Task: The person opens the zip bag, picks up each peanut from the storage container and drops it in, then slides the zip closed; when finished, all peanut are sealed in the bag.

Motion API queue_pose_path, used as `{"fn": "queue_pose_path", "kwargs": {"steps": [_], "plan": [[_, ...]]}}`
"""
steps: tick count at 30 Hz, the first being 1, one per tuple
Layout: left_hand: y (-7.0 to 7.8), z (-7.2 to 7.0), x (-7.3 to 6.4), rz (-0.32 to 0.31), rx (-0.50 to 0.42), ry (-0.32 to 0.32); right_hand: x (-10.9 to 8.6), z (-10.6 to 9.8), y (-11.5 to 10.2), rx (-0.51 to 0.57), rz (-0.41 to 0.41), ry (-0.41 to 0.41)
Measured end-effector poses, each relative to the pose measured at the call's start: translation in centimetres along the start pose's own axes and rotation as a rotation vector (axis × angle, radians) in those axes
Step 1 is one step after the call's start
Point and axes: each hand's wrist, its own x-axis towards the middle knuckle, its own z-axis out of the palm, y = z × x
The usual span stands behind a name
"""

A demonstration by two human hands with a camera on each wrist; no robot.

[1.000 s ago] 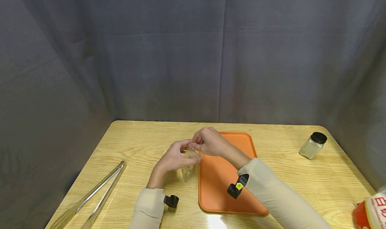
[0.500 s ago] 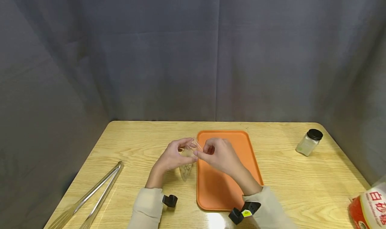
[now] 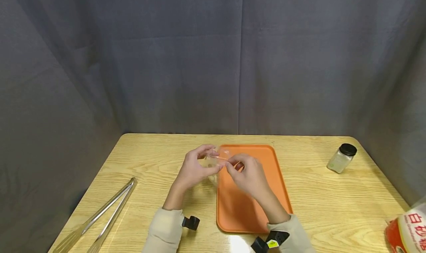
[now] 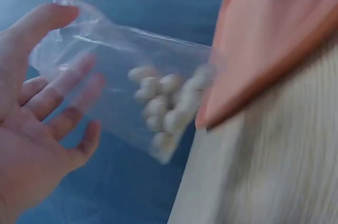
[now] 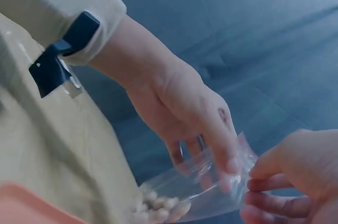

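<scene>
A clear plastic bag (image 4: 119,49) hangs between both hands, with several pale, rounded, nut-like pieces (image 4: 166,100) gathered at its lower end. My left hand (image 3: 194,168) holds it near the top, thumb on the near side and fingers spread behind the film in the left wrist view. At the bag's top edge my right hand (image 3: 247,171) pinches the film between thumb and fingertips. The right wrist view has the right hand's fingers close against the left thumb, the bag's film (image 5: 211,200) bunched between them.
Below the hands lies an orange tray (image 3: 246,218) on the wooden table (image 3: 159,149). Metal tongs (image 3: 111,214) rest at the left. A black-lidded jar (image 3: 342,158) stands at the right, and a red-and-white packet (image 3: 407,229) sits at the front right corner.
My right hand has come down and to the right from above the bag's mouth. The bag has shifted right over the tray's edge, and its top edge looks flatter. My left hand has edged right.
</scene>
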Motion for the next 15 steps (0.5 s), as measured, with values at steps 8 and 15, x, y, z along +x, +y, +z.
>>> {"fn": "queue_pose_path", "kwargs": {"steps": [8, 15], "plan": [[2.1, -0.4, -0.1, 0.120, -0.351, 0.060, -0.2, -3.5, -0.5, 0.165, -0.193, 0.091], [3.5, -0.2, -0.1, 0.279, -0.408, 0.113, -0.8, -5.9, -0.5, 0.270, -0.260, 0.146]]}}
